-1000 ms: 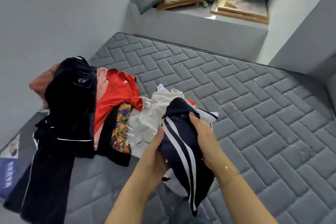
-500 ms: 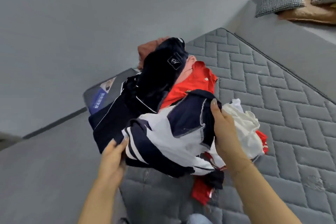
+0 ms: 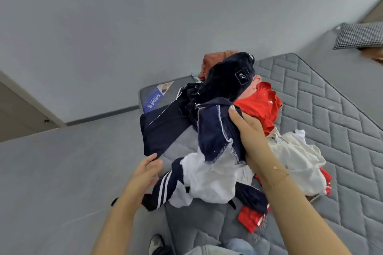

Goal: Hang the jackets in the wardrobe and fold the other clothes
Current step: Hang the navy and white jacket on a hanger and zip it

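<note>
A navy-and-white jacket (image 3: 209, 163) is being lifted off the clothes pile (image 3: 257, 105) on the bed (image 3: 331, 109), gripped by the right hand (image 3: 246, 130), the left hand (image 3: 148, 172) relaxed beside its striped sleeve; next, the sleeve must be caught and the jacket shaken out, judged for hanging.

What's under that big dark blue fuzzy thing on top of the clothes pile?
Under the dark blue garment peek a pink piece, a red shirt and something rust-coloured. Whatever lies deeper is covered.
</note>
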`<state>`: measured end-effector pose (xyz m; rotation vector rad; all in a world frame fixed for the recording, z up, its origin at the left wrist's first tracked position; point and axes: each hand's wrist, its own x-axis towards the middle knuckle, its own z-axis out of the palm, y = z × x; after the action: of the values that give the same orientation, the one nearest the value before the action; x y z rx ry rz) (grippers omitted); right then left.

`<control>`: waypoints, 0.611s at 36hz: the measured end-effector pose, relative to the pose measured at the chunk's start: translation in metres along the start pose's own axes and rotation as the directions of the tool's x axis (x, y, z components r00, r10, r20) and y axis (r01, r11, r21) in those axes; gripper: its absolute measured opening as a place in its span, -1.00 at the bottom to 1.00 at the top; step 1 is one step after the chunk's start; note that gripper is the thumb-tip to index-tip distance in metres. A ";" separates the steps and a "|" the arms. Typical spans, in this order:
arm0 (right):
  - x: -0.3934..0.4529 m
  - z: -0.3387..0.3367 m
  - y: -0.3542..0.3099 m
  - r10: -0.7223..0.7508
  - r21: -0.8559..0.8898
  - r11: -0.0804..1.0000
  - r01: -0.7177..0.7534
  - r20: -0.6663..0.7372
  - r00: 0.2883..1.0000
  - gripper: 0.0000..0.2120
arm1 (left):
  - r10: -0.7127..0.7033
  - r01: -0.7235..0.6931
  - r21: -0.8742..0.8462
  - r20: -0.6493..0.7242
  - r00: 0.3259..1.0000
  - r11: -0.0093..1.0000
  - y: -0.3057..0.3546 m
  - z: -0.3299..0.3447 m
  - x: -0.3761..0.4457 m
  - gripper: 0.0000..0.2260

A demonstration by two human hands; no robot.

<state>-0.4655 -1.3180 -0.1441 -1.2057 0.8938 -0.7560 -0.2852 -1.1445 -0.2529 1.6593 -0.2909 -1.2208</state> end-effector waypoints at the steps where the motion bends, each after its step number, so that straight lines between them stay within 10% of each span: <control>1: -0.005 0.007 -0.002 -0.010 -0.008 1.000 0.010 0.022 1.000 -0.66 | 0.050 -0.052 0.044 0.049 0.998 0.998 0.004 -0.002 -0.002 -0.60; 8: -0.036 0.065 -0.013 -0.042 -0.030 0.998 0.049 0.213 0.976 -0.69 | 0.220 -0.311 0.152 0.431 0.875 0.938 0.030 -0.018 -0.011 -0.28; 14: -0.050 0.089 -0.031 -0.069 0.085 0.995 0.051 0.235 0.970 -0.69 | 0.094 -0.313 0.281 0.590 0.802 0.907 0.029 -0.024 -0.008 -0.47; 19: -0.043 0.100 -0.041 -0.074 0.069 0.995 0.077 -0.043 0.996 -0.61 | 0.192 -0.293 0.219 0.388 0.901 0.931 0.019 -0.037 -0.005 -0.86; 22: -0.033 0.096 -0.034 -0.067 0.044 0.996 0.078 -0.205 0.976 -0.69 | 0.191 -0.154 -0.155 0.259 0.947 0.976 0.039 -0.060 -0.011 -0.88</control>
<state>-0.3967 -1.2531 -0.0936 -1.1341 0.9955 -0.9692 -0.2278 -1.1210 -0.2159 1.3212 -0.5038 -1.3053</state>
